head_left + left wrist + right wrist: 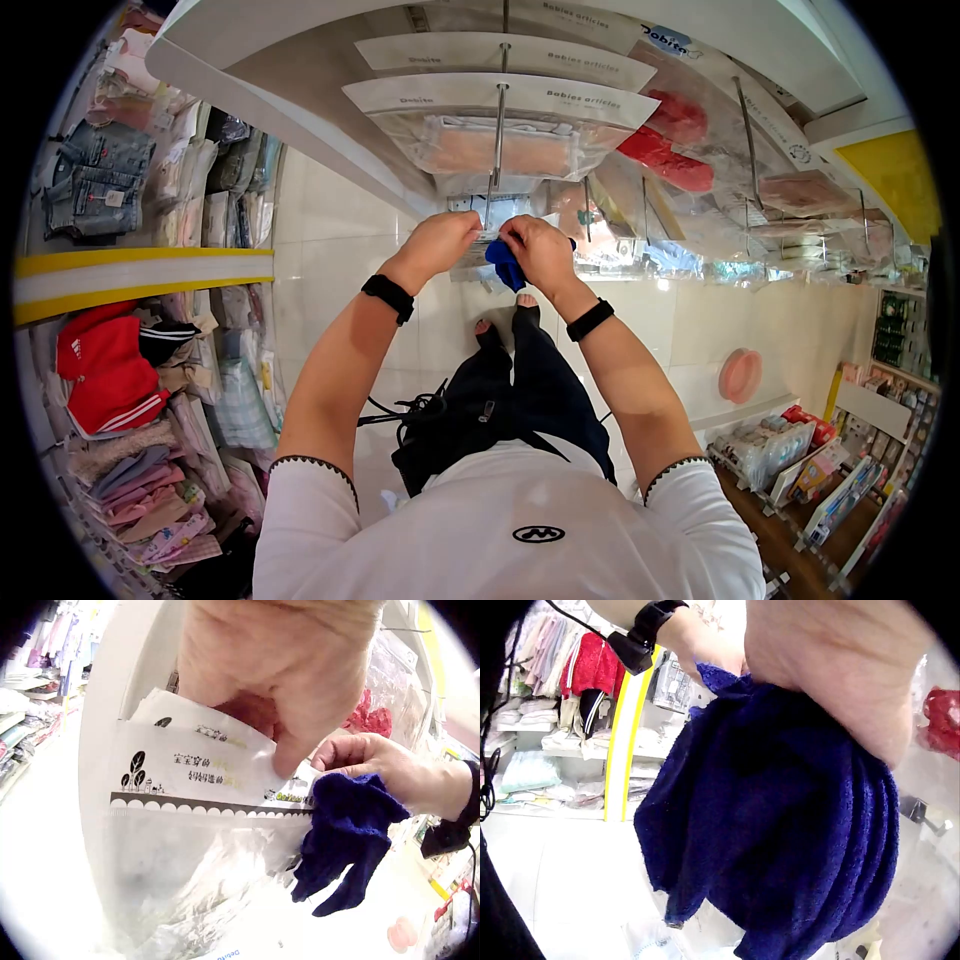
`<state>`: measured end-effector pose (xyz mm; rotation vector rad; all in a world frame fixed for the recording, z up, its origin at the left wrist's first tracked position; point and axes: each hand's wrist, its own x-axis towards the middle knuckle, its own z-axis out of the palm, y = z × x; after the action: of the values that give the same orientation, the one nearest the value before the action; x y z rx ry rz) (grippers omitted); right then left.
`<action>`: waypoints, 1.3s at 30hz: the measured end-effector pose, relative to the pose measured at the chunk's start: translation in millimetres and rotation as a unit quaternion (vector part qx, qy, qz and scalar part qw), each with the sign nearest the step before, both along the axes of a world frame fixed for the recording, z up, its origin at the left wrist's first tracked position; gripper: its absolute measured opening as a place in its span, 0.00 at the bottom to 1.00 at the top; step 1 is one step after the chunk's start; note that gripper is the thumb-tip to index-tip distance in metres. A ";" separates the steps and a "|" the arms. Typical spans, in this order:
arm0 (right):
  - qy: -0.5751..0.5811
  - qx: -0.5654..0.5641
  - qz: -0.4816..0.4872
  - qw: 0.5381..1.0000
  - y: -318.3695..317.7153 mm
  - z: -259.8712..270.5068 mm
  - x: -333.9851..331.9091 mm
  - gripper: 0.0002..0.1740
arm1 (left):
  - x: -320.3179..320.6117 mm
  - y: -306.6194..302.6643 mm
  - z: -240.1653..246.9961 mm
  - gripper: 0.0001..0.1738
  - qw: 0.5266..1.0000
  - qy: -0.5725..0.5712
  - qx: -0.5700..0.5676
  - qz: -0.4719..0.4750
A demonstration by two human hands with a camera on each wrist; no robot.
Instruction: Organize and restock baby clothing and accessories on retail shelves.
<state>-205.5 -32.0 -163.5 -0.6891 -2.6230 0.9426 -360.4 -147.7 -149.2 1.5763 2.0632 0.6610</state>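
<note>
In the left wrist view, my left hand (285,667) pinches the white printed header card (217,769) of a clear plastic packet (187,862), its thumb over the card's face. My right hand (543,252) is close beside it, fingertips at the card's right end. From the right hand hangs a dark blue terry cloth (765,802), bunched at the top, with loose folds and narrow ends drooping below. The head view shows both hands (445,243) under a metal display hook (500,130); the fingertips behind the cloth are hidden.
Packets with white header cards (500,100) hang on hooks above the hands. Red packaged items (675,160) hang to the right. Folded clothes, including a red jacket (110,365), fill shelves (140,275) at left. A pink basin (740,376) lies on the tiled floor (340,330).
</note>
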 end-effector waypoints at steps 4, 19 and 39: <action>0.018 -0.002 -0.026 0.999 -0.4 -1.7 -3.1 0.05 | 1.8 7.0 6.0 0.07 0.999 0.034 -0.020 0.014; -0.013 0.032 -0.209 0.977 18.9 -11.6 -12.5 0.25 | -37.8 72.3 -55.2 0.08 0.967 0.200 0.117 0.101; -0.004 -0.021 -0.074 0.997 14.3 -16.0 13.4 0.05 | -13.3 16.3 -25.3 0.15 0.994 -0.034 0.041 0.100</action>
<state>-192.1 -17.7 -179.5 -0.8849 -2.5240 0.9566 -373.7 -131.4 -174.5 1.3816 2.1862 0.8691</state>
